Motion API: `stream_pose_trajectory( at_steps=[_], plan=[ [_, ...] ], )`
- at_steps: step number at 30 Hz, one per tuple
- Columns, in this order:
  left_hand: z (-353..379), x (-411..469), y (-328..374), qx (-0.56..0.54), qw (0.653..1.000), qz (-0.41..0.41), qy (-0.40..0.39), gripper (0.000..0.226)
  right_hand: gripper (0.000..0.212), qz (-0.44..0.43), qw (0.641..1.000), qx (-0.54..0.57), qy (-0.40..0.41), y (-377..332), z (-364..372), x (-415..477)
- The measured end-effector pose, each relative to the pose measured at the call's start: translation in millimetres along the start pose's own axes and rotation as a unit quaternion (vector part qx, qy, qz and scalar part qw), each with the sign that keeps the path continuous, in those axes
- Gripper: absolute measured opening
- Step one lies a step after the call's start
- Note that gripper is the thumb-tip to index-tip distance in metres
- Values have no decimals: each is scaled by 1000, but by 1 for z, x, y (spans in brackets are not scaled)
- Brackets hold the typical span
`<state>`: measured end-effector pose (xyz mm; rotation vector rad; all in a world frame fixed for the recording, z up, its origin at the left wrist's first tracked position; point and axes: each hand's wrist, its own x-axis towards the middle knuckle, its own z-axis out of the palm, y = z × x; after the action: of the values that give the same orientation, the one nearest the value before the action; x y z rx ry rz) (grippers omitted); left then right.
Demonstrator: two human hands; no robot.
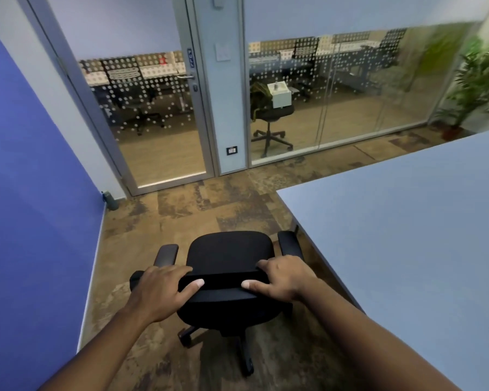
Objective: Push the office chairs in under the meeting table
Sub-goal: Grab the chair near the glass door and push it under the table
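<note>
A black office chair (227, 253) stands on the carpet just left of the pale meeting table (407, 221), its seat facing away from me toward the glass door. My left hand (160, 292) grips the left end of the backrest's top edge, thumb on the near side. My right hand (284, 277) grips the right end the same way. The chair's right armrest (290, 245) sits close to the table's near corner. Its wheeled base (237, 345) shows below the seat, outside the table.
A blue wall (34, 207) runs along the left. Ahead are a glass door (141, 108) and a glass partition (336, 88), with other chairs and desks beyond. A small dark bottle (110, 200) stands by the wall. A potted plant (480, 80) is far right.
</note>
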<state>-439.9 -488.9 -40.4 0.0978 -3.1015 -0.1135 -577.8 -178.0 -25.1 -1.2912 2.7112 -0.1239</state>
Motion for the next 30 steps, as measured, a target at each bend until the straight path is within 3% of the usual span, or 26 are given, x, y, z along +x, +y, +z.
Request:
stream_pose_trajectory(
  at_steps=[15,30],
  plan=[
    [6,-62,70,-38,996,75,28,65,97,59,998,29,22,-20,23,-142],
    [-3,-45,101,-56,981,186,-22,59,95,150,984,43,90,-62,46,-231]
  ],
)
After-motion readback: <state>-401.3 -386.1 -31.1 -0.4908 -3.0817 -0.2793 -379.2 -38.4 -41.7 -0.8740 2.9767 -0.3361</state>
